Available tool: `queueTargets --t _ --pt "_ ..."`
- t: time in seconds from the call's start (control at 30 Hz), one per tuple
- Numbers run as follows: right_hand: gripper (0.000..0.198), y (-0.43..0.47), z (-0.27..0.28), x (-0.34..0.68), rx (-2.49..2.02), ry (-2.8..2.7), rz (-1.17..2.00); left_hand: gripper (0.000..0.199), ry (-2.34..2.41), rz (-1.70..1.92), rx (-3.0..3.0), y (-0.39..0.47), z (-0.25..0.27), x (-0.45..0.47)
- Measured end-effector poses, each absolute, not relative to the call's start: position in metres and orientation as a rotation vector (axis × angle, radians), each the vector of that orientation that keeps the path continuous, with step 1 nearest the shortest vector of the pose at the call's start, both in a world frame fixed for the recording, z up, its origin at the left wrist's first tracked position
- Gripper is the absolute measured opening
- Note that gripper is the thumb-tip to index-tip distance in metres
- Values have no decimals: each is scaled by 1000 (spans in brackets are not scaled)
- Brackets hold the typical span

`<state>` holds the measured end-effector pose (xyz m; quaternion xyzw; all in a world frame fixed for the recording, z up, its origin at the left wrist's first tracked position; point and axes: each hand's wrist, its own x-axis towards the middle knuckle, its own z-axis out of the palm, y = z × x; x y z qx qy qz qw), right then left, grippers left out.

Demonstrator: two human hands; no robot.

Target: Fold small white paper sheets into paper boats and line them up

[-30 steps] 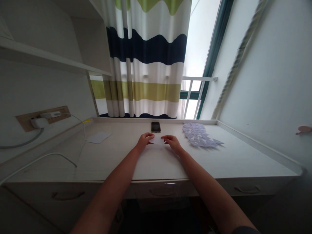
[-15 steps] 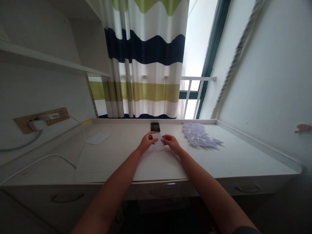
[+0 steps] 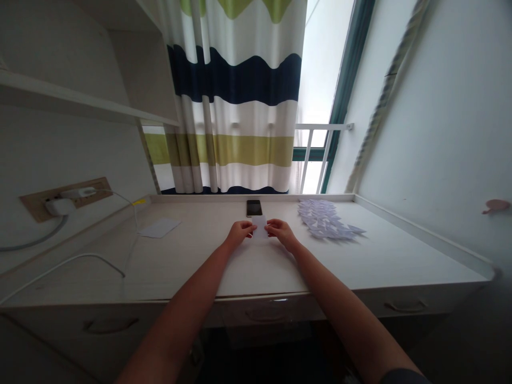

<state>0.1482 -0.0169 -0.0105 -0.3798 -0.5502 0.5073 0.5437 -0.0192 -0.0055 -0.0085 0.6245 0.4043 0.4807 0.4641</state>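
A small white piece of paper (image 3: 260,227) is held upright between my two hands, over the middle of the desk. My left hand (image 3: 240,232) pinches its left edge between thumb and fingers. On the opposite edge, my right hand (image 3: 280,231) grips it the same way. Just behind the paper lies a dark phone (image 3: 254,207), its near end close to the paper's top. To the right of my hands many folded white paper pieces (image 3: 326,220) lie overlapping in a spread pile.
Flat white sheets (image 3: 160,228) lie on the left of the white desk (image 3: 192,266). A white cable (image 3: 92,256) runs over the desk's left side, near a wall socket with plugs (image 3: 66,198). A raised rim borders the desk, and a striped curtain (image 3: 240,117) hangs behind.
The paper has turned from tilted to nearly straight, facing me more squarely. My left hand has shifted slightly left and down, its fingers moving from the top to the left edge.
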Motion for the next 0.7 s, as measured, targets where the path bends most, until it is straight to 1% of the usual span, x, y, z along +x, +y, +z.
queueTargets --t 0.27,0.47,0.7 --pt "30 -18 -9 149 -914 -1270 1213 25 973 1115 1521 -3 -10 -20" --pt "30 -16 -10 148 -918 -1275 1214 25 993 1131 1538 -2 -11 -20" --pt "31 -15 -12 149 -921 -1299 1197 29 1025 1113 1585 -4 -10 -20"
